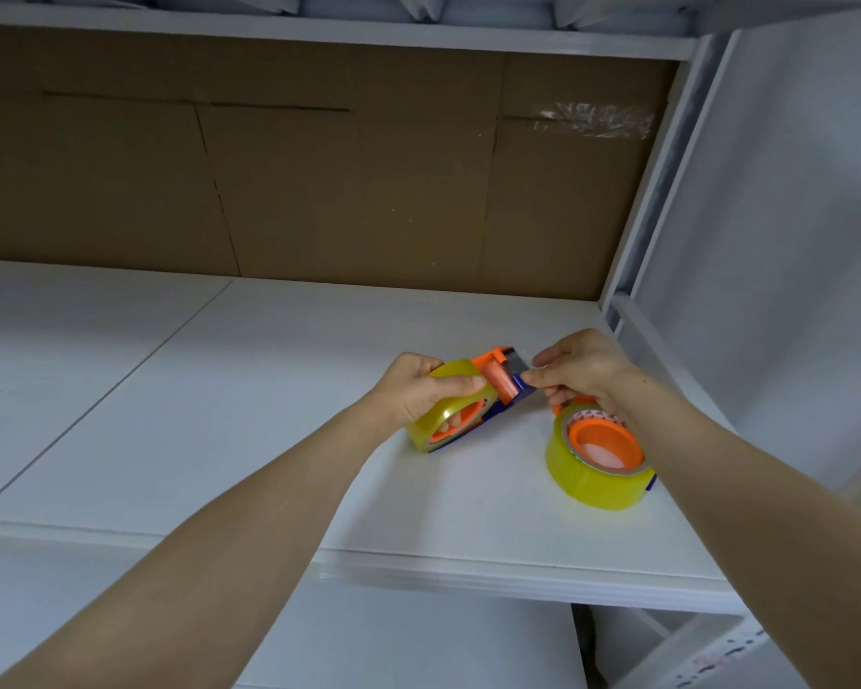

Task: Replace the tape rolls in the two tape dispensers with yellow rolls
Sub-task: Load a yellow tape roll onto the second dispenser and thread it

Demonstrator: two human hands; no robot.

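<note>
Now the left hand (pixel 413 395) grips the yellow tape roll (pixel 443 415) on the orange-and-blue plastic dispenser (pixel 500 385), its long axis running away and rightward, cutter end pointing far-right. The right hand (pixel 580 368) pinches that cutter end. A second yellow-rolled dispenser (pixel 598 462) lies flat on the white shelf (pixel 269 390), just beside.

glossy yellow tape roll (pixel 598 477), matt cardboard (pixel 319 181)

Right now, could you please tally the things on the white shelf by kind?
Yellow tape rolls: 2, one held by the left hand, one lying flat.
Tape dispensers: 2, one at the right hand, one inside the flat roll.
Total: 4
</note>
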